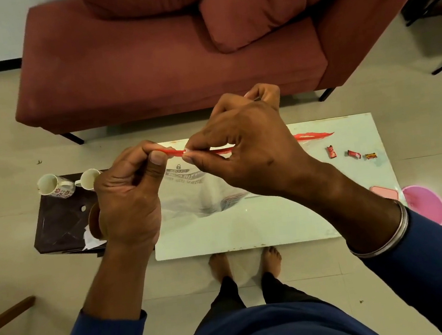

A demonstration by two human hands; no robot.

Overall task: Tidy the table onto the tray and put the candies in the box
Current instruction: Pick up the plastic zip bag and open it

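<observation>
Both hands are up over the desk working on a clear zip bag (190, 195): the left hand (127, 202) pinches the red zip strip (174, 152) at its left end between thumb and curled fingers, and the right hand (248, 150) pinches the same strip just beside it, fingertips almost touching the left thumb. Rest of the strip runs off to the right behind the right hand and shows again as a red streak past the wrist. Bag hangs down from the strip, see-through with some grey print on it, and its lower part looks like it rests on the white desk (249, 230). Something dark shows through near the bottom of the bag but I can't tell what it is. Three small wrapped candies (354, 154) lie in a row on the right part of the desk, well apart from the bag. A pink box (384, 192) sits at the desk's right edge, partly hidden by the right forearm, with a pink round tub (428, 204) on the floor just beside it. Off to the left there's a dark tray (58, 221) holding two white mugs (55, 186) tipped toward the camera plus some scraps of white paper (90, 238). Red sofa (147, 65) sits behind the desk.
</observation>
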